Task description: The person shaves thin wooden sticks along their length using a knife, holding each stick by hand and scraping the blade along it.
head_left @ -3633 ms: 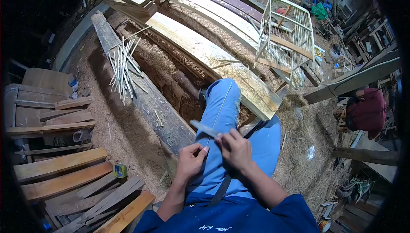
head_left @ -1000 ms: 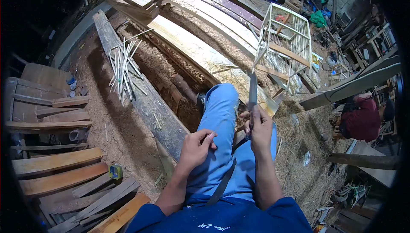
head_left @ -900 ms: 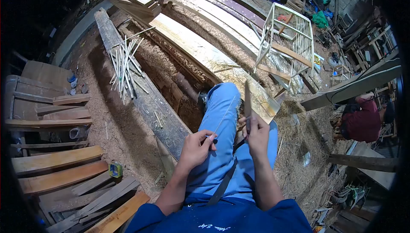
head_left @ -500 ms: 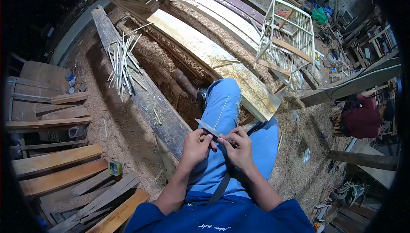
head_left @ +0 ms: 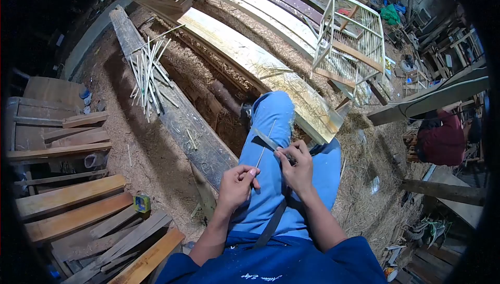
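Observation:
Above my lap, my left hand (head_left: 235, 185) pinches the lower end of a thin stick (head_left: 261, 155), which points up and away over my knee. My right hand (head_left: 297, 168) is closed round the handle of a knife. The knife's blade (head_left: 265, 139) points up and to the left, across the stick. Beyond my left hand, a bundle of thin pale sticks (head_left: 149, 78) lies on a dark, worn plank (head_left: 179, 120).
A pale thick board (head_left: 234, 49) runs beyond my knee. A white slatted cage (head_left: 349, 44) stands at the upper right. A person in dark red (head_left: 442, 138) is at the far right. Wood pieces (head_left: 73, 195) and a green-yellow box (head_left: 141, 204) lie at left.
My hands have moved apart. The knife has shifted to the right and away from my left hand, and my left hand now sits slightly lower with the stick.

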Motion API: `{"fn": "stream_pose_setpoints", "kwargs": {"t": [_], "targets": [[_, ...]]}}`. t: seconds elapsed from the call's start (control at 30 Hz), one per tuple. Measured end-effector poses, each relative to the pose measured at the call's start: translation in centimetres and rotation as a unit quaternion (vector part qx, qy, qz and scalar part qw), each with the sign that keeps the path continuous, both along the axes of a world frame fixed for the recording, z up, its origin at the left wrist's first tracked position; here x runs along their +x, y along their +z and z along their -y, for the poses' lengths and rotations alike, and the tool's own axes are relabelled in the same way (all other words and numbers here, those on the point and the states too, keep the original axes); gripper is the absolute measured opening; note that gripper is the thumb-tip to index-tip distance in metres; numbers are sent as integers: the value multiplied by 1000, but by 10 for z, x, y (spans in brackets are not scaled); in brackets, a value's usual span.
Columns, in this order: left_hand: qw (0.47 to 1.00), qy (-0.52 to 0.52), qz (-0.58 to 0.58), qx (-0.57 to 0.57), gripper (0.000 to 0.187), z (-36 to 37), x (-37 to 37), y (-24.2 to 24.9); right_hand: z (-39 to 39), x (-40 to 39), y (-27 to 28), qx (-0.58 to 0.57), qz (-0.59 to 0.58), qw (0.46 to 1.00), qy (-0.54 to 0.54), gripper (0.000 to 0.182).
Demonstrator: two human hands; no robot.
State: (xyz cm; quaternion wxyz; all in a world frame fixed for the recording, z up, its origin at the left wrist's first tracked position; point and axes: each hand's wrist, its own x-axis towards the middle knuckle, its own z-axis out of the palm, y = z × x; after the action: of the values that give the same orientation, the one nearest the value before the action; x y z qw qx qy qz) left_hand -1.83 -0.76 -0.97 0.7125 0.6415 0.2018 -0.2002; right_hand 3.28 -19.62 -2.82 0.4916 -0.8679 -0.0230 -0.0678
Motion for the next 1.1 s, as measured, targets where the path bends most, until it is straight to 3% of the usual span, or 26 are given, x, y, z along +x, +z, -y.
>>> {"fn": "stream_pose_setpoints", "kwargs": {"t": [0.27, 0.87, 1.1], "targets": [[1000, -14, -6, 17, 23, 6, 20, -7, -6, -23, 6, 22, 2, 997, 72, 11], [999, 14, -22, -38, 26, -3, -19, 1, -8, 14, -5, -35, 17, 999, -11, 11], [999, 17, -6, -37, 24, 4, 12, -3, -8, -4, -1, -29, 25, 998, 39, 12]]}}
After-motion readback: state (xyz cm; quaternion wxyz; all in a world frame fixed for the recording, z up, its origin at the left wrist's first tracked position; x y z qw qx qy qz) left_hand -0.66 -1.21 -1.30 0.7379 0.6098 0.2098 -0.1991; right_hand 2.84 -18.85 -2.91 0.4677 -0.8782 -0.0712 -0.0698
